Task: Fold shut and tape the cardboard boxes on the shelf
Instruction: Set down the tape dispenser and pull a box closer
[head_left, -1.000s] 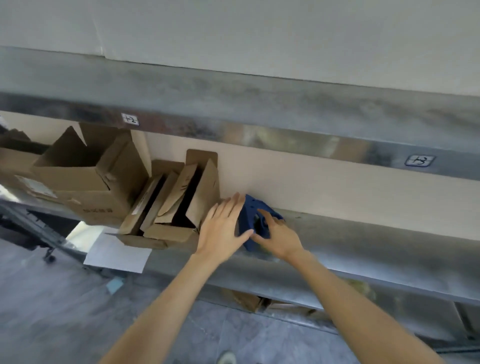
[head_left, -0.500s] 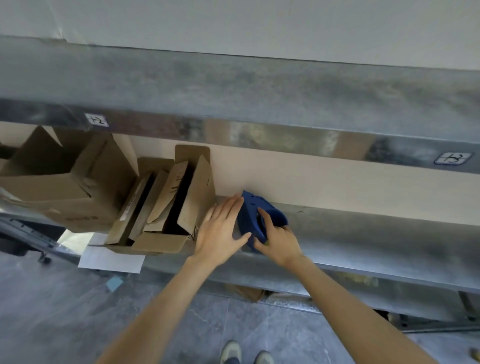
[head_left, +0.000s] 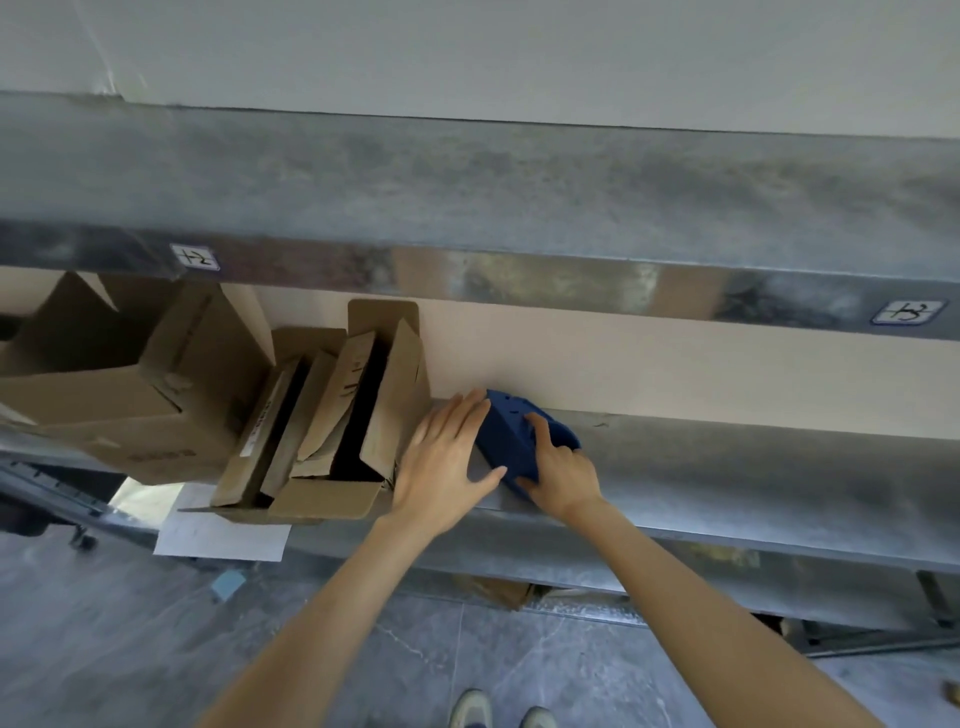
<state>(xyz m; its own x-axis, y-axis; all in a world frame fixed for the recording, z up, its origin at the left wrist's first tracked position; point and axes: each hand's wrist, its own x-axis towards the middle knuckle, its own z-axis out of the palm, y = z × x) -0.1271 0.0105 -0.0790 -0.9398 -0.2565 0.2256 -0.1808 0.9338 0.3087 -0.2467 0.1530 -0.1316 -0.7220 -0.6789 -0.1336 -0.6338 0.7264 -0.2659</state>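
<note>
Shelving of dull grey metal fills the frame: we see an upper shelf (head_left: 467, 182) across the top and a lower shelf (head_left: 753, 467) across the middle. At the left on the lower shelf stands a large cardboard box (head_left: 104, 410), brown and creased, with its flaps standing open. Just right of it, touching, lies a smaller cardboard box (head_left: 332, 415), also open, with flattened cardboard pieces inside and one flap hanging over the shelf edge. No tape shows on either box. A white sheet of paper (head_left: 223, 535) juts out below them.

Our left hand (head_left: 447, 462) lies flat just right of the smaller box, fingers straight and close together, thumb spread out to touch the blue tool (head_left: 511, 441). Our right hand (head_left: 558, 467) grips that tool from the right, fingers curled over its top. Two small labels (head_left: 195, 257) sit on the upper shelf's edge.

Compared with a second ago, both boxes are unchanged and the hands have stayed at the same spot, while the right fingers reach further over the tool and our shoes (head_left: 498, 709) have come into view at the bottom.
</note>
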